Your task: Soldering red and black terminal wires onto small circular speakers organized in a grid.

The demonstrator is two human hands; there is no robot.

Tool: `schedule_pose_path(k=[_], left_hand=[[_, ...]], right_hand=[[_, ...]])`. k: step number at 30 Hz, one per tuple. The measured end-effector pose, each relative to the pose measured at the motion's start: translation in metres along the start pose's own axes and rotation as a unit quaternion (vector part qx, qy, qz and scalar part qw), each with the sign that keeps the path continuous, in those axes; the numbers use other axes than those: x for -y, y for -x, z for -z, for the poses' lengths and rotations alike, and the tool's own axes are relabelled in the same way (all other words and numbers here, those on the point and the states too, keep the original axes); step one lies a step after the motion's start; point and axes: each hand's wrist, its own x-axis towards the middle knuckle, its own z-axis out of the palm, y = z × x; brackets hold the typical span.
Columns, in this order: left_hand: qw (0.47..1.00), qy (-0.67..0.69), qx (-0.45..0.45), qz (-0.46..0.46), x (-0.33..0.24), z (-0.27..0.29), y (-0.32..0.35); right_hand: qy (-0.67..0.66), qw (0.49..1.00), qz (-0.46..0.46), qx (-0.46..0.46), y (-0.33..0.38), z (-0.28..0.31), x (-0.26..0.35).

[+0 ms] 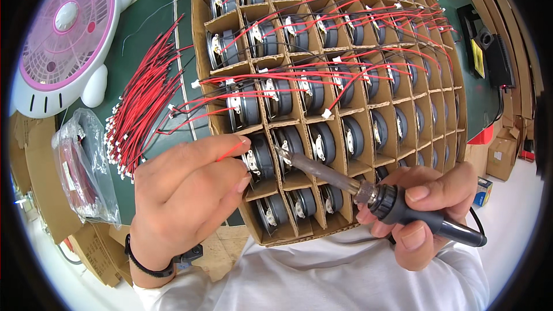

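Observation:
A divided cardboard tray (311, 234) holds rows of small round speakers (322, 141), each in its own compartment with solder tabs facing left. My left hand (184, 181) pinches a short red wire (233, 151) beside a speaker (262, 152) at the left end of the second row from the front. My right hand (429, 207) grips a soldering iron (331, 175) by its dark handle. Its tip points left, over the neighbouring speaker (288, 139). Red and black wires with white connectors lie across the farther rows. Whether the tip touches anything, I cannot tell.
On the green table (152, 20) left of the tray lies a loose bundle of red and black wires (144, 101). A white and pink fan (66, 29) and a clear plastic bag (86, 173) are farther left. A black device (489, 52) stands at right, near cardboard boxes (501, 154).

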Motion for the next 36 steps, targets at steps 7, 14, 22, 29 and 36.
schedule_pose_path(k=[7,14,22,29,36], left_hand=[[0.998,0.054,-0.029,0.003,0.015,0.001,0.009],[0.993,0.093,-0.071,0.022,0.019,-0.007,0.014],[0.985,0.139,-0.086,0.055,0.02,-0.005,0.008],[0.977,0.19,-0.058,0.08,0.021,-0.001,0.011],[0.981,0.161,-0.088,0.061,0.024,-0.007,0.011]], right_hand=[[0.095,0.992,-0.076,-0.023,-0.003,-0.016,0.011],[0.109,0.99,-0.091,0.006,-0.004,-0.017,0.009],[0.134,0.986,-0.093,-0.038,-0.005,-0.034,0.006],[0.137,0.984,-0.113,-0.017,-0.008,-0.04,0.006],[0.183,0.968,-0.124,0.122,-0.028,-0.029,0.011]])
